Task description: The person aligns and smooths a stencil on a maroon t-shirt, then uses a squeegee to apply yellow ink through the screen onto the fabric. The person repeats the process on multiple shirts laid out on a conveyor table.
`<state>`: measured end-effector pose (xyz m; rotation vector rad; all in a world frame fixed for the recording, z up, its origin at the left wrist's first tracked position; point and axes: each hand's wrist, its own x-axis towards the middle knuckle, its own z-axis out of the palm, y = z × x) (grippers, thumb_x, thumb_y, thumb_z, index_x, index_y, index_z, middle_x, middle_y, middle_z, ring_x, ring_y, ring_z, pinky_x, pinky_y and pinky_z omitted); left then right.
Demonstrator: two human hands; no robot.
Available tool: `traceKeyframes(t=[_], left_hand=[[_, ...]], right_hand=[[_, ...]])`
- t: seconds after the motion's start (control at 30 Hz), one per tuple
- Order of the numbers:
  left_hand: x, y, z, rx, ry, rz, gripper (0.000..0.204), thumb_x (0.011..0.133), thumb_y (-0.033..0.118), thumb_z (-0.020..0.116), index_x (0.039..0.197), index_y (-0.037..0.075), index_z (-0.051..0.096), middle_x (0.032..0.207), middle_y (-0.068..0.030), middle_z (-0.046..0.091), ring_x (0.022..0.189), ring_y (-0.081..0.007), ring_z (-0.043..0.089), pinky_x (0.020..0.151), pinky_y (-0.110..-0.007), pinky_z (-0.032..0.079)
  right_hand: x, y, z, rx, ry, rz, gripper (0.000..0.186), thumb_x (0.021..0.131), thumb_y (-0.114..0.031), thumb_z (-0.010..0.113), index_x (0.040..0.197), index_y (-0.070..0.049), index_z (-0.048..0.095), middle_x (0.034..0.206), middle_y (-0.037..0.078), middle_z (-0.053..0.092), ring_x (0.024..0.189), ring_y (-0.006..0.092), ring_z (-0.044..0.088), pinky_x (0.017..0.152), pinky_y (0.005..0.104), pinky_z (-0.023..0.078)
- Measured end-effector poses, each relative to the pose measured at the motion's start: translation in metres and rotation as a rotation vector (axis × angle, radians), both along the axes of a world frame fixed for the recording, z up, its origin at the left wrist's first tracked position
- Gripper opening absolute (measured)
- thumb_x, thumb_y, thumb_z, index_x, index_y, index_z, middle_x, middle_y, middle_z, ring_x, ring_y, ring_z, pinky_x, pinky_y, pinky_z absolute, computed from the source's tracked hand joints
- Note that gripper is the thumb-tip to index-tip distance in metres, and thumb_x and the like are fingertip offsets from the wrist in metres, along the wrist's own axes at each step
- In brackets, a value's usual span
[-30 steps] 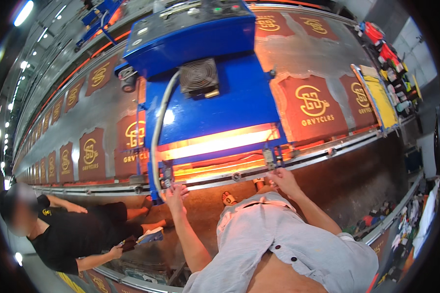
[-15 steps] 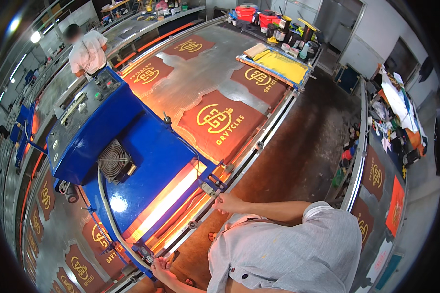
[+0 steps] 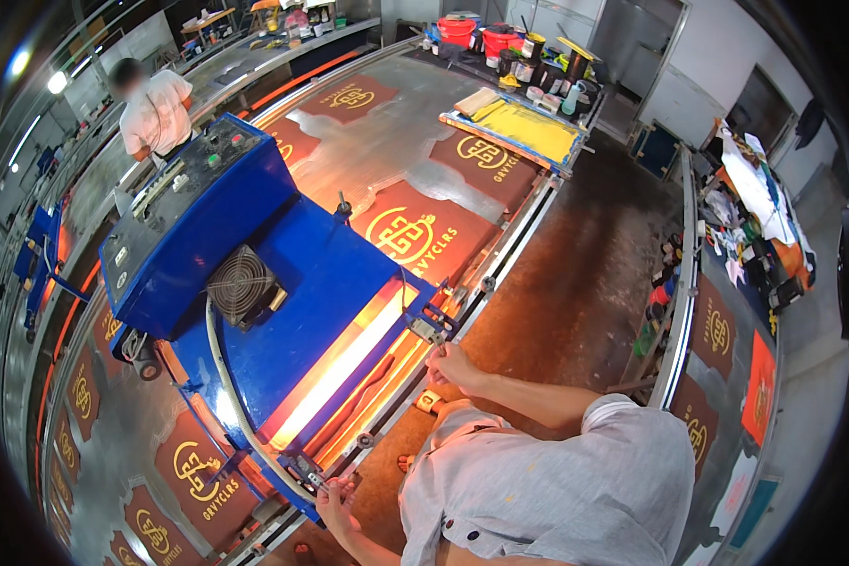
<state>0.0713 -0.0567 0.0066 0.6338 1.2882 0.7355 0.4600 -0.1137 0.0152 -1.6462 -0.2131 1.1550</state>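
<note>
A large blue heat dryer (image 3: 330, 311) straddles the long print table, its heater glowing orange along the near side. My right hand (image 3: 455, 368) is closed at a metal bracket (image 3: 428, 330) on the dryer's near right corner. At the near left corner, beside the end of a pale hose (image 3: 224, 368), my left hand (image 3: 338, 505) has its fingers curled at another small metal fitting (image 3: 307, 472). Brown-red fabric pieces with yellow prints (image 3: 410, 231) lie on the table to the right of the dryer, and more pieces (image 3: 198, 472) lie to its left.
A metal rail (image 3: 488, 283) runs along the table's near edge. A framed screen with yellow ink (image 3: 524, 127) rests at the far right, near red buckets (image 3: 457, 33) and ink pots. Another person (image 3: 156, 111) stands beyond the dryer. Another table (image 3: 698, 406) stands on my right.
The dryer has slid to the right along the table, both my hands moving with it. It now covers more of the printed fabric on its right and uncovers more on its left.
</note>
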Motion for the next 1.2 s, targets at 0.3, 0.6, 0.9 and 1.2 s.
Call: traceKeyframes(t=[0.3, 0.6, 0.9, 1.2], left_hand=[[-0.028, 0.043, -0.018, 0.058, -0.032, -0.091, 0.020, 0.093, 0.020, 0.070, 0.104, 0.005, 0.061, 0.090, -0.0101, 0.070, 0.077, -0.0182, 0.069, 0.061, -0.028, 0.053], [-0.032, 0.048, -0.013, 0.091, 0.059, 0.205, 0.027, 0.093, 0.024, 0.066, 0.109, 0.004, 0.059, 0.089, -0.0086, 0.068, 0.076, -0.0181, 0.066, 0.060, -0.027, 0.051], [-0.060, 0.067, -0.037, 0.146, 0.129, 0.391, 0.027, 0.093, 0.021, 0.067, 0.115, 0.008, 0.058, 0.087, -0.0052, 0.068, 0.072, -0.0128, 0.066, 0.056, -0.022, 0.050], [-0.027, 0.067, -0.045, 0.180, 0.120, 0.509, 0.033, 0.089, 0.026, 0.069, 0.113, 0.007, 0.056, 0.097, -0.0088, 0.068, 0.081, -0.0190, 0.066, 0.064, -0.029, 0.051]], right_hand=[[-0.038, 0.044, -0.003, 0.030, -0.050, -0.097, 0.017, 0.091, -0.014, 0.063, 0.096, -0.006, 0.049, 0.078, 0.008, 0.063, 0.063, 0.0156, 0.064, 0.054, 0.0290, 0.051], [-0.049, 0.041, -0.009, 0.048, -0.155, 0.144, 0.017, 0.092, -0.016, 0.063, 0.094, -0.004, 0.051, 0.074, 0.004, 0.058, 0.059, 0.0135, 0.060, 0.053, 0.0300, 0.050], [-0.038, 0.051, -0.023, 0.012, -0.236, 0.498, 0.029, 0.090, -0.030, 0.070, 0.093, -0.003, 0.059, 0.075, 0.004, 0.064, 0.064, 0.0127, 0.064, 0.058, 0.0293, 0.052], [-0.013, 0.052, -0.011, 0.010, -0.182, 0.647, 0.042, 0.088, -0.039, 0.073, 0.099, -0.001, 0.062, 0.083, 0.007, 0.067, 0.067, 0.0155, 0.067, 0.057, 0.0308, 0.051]])
